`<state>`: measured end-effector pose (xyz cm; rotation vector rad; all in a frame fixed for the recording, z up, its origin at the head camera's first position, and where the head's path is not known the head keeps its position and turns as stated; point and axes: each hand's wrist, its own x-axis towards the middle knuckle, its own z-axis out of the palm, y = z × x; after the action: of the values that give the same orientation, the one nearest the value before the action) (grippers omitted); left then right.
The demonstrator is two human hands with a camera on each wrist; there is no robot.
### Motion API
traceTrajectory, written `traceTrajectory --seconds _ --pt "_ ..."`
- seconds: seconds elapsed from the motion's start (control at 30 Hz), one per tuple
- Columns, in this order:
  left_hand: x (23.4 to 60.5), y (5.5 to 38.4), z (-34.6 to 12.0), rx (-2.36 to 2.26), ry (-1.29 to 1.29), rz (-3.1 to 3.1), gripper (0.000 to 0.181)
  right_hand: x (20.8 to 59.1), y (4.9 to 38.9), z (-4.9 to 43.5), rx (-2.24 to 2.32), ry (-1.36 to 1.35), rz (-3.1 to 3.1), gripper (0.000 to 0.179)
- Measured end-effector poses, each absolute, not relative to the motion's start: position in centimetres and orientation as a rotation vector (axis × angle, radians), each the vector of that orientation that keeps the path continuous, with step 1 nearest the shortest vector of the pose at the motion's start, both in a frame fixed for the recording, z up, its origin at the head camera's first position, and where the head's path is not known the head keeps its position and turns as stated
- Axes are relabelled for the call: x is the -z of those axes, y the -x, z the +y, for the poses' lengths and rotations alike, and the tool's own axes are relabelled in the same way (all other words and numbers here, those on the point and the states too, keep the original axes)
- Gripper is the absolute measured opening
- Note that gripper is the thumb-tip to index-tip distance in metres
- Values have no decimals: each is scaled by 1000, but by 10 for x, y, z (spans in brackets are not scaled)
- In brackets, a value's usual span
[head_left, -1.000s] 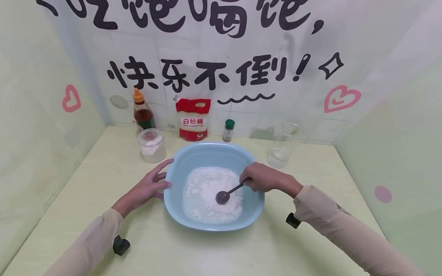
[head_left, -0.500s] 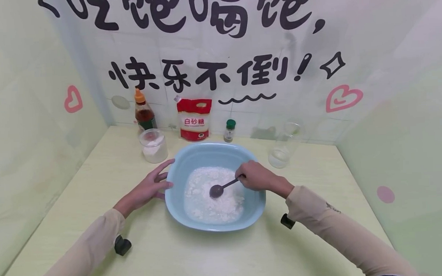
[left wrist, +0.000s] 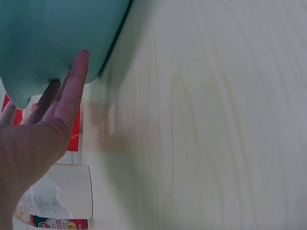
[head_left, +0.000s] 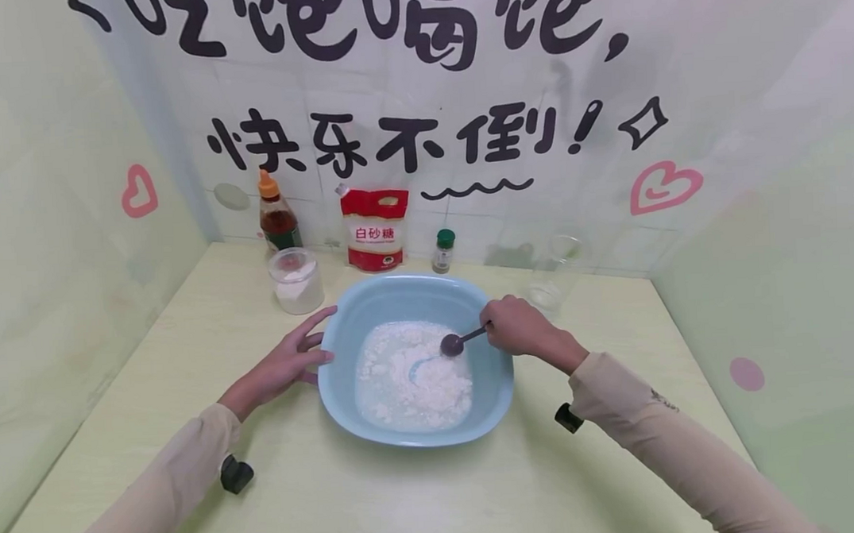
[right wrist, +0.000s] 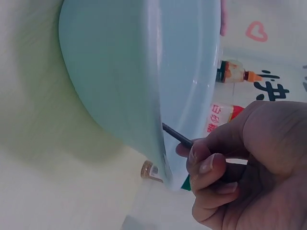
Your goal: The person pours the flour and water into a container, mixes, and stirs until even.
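Note:
My right hand (head_left: 519, 326) pinches the thin handle of a dark spoon (head_left: 453, 345). The spoon's round bowl is over the white flour (head_left: 432, 385) inside the light blue basin (head_left: 406, 438), at the flour's upper right edge. A curved groove in the flour shows the blue bottom. My left hand (head_left: 288, 361) rests against the basin's left side with its fingers straight. In the left wrist view those fingers (left wrist: 74, 91) touch the basin's outer wall. The right wrist view shows the spoon handle (right wrist: 175, 134) between thumb and fingers, its far end hidden behind the rim.
Behind the basin stand a clear jar of white powder (head_left: 297, 286), an orange-capped bottle (head_left: 279, 221), a red-and-white sugar pouch (head_left: 374, 231) and a small green-capped shaker (head_left: 443, 254). A clear glass vessel (head_left: 546, 289) sits right of it, partly behind my right hand.
The spoon moved left through the flour, then back to the right toward the basin's right wall, leaving a curved groove. My left hand stayed at the basin's side.

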<state>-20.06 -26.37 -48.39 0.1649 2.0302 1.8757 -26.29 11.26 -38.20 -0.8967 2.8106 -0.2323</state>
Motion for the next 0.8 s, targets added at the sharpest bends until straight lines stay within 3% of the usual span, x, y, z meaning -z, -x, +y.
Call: traceTrajectory --seconds 0.8 --pt "487 202 -264 -1880 -165 2028 78 391 264 96 577 977 2388 24"
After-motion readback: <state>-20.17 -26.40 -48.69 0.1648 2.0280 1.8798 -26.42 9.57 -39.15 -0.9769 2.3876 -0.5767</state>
